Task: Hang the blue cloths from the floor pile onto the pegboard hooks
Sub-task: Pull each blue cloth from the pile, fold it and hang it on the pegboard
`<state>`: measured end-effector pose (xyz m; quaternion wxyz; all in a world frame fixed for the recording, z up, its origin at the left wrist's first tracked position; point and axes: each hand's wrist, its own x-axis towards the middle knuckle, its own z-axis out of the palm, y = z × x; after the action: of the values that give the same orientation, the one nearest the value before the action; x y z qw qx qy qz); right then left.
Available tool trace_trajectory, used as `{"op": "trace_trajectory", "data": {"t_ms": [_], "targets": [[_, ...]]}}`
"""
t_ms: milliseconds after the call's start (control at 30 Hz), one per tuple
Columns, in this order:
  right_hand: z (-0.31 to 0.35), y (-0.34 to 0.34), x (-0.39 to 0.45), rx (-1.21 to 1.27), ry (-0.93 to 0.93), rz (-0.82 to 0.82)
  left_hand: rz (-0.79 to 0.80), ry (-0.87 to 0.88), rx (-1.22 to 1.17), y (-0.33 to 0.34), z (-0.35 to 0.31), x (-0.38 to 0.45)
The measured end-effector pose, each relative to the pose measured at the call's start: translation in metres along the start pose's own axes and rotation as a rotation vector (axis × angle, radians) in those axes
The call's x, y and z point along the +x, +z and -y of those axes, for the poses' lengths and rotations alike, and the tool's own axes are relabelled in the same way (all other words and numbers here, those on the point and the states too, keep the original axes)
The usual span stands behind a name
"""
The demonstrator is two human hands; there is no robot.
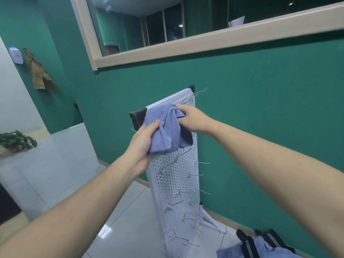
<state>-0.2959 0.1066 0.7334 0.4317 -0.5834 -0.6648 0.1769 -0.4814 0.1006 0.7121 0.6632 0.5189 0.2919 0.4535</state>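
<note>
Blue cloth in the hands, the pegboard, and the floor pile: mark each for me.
blue cloth (pixel 163 127), head view, middle of the bunched fabric.
pegboard (pixel 174 180), head view, bare perforated face below the cloth.
floor pile (pixel 260 247), head view, blue fabric at bottom right.

The blue cloth (pixel 163 127) covers the upper pegboard (pixel 175 175), so any hook beneath it is hidden. The floor pile (pixel 260 246) is cut off by the bottom edge. The right hand's (pixel 193 118) fingers (pixel 181 108) are partly buried in the folds.

Green wall (pixel 260 108) — framed window (pixel 186 47); potted plant (pixel 16 140); hanging brown garment (pixel 39 71).
</note>
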Motion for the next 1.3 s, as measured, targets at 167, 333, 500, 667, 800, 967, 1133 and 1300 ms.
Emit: {"op": "trace_trajectory", "data": {"t_ms": [167,333,500,667,800,967,1133,1300], "targets": [[-0.004,-0.010,-0.024,0.416,0.069,0.275,-0.009,0.073,0.058,-0.006,0.017,-0.003],[0.008,0.005,-0.028,0.392,0.148,0.075,-0.119,0.003,0.242,-0.011,0.044,0.002],[0.014,0.029,-0.041,0.110,0.145,-0.109,-0.147,-0.091,0.338,-0.018,0.050,-0.010],[0.009,0.023,-0.075,0.186,0.274,0.014,0.084,-0.357,0.593,-0.027,0.065,-0.043],[-0.022,0.003,-0.119,0.071,0.378,0.035,0.274,-0.347,0.736,-0.016,0.097,-0.054],[-0.089,-0.029,-0.186,-0.059,0.553,0.014,0.411,-0.304,0.849,0.035,0.148,-0.046],[-0.170,-0.063,-0.261,-0.108,0.746,-0.007,0.553,-0.264,0.952,0.097,0.218,-0.030],[-0.258,-0.084,-0.330,-0.086,0.918,-0.044,0.693,-0.309,0.996,0.152,0.308,-0.010]]}}
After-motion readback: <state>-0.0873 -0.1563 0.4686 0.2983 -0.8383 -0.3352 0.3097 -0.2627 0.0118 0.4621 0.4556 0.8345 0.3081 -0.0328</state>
